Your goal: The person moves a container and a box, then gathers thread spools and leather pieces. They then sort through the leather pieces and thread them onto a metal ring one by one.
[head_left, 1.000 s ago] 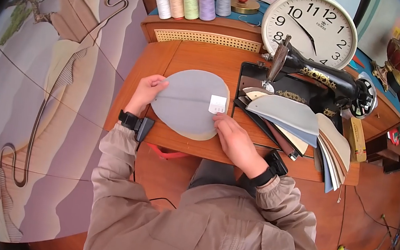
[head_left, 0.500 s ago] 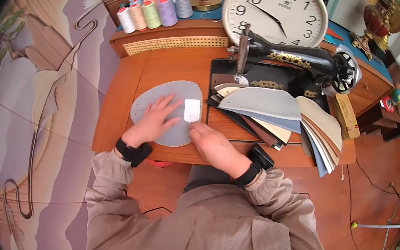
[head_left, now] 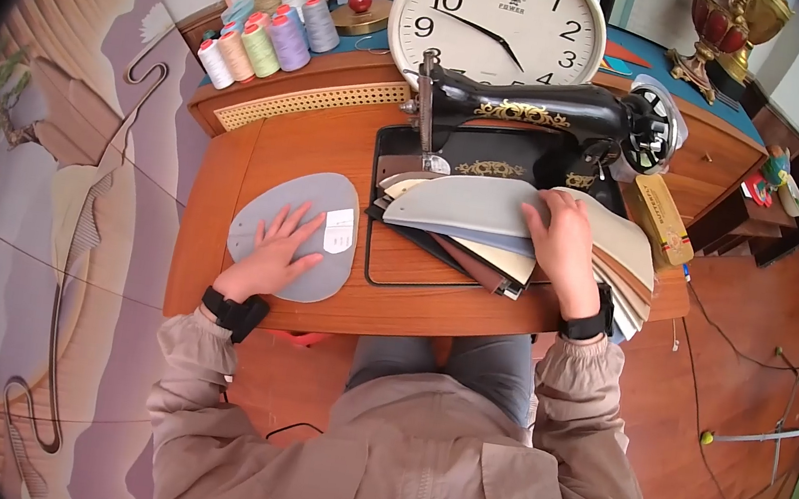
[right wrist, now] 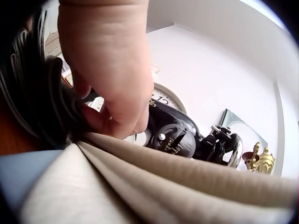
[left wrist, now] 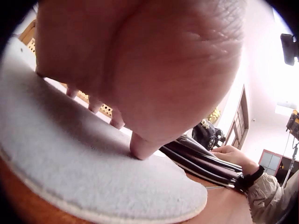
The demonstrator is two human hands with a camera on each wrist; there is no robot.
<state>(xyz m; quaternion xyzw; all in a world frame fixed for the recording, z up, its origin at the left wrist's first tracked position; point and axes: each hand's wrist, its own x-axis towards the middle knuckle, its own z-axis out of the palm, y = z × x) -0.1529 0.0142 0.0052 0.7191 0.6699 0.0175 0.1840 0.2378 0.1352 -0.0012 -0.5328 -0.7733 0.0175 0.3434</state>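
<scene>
My left hand (head_left: 267,257) lies spread on a grey egg-shaped swatch (head_left: 311,195) that is flat on the wooden table. A white label (head_left: 339,231) is stuck near that swatch's right edge, and small holes show at its left end. In the left wrist view my fingertips and thumb (left wrist: 141,148) press on its surface. Over the fanned material swatches, my right hand (head_left: 566,251) grips the right end of the top pale grey swatch (head_left: 466,203). In the right wrist view its fingers curl down beside beige swatches (right wrist: 154,168); the fingertips are partly hidden.
A black sewing machine (head_left: 529,110) stands behind the fan, with a round clock (head_left: 500,25) at its back. Thread cones (head_left: 260,47) stand at the back left. A yellow box (head_left: 663,219) lies beyond the fan's right side. The table's front edge (head_left: 409,327) runs close to my body.
My right hand has left the label's edge and moved right onto the fanned swatches. My left hand has moved from the grey swatch's left edge to lie flat on top. The view has shifted right.
</scene>
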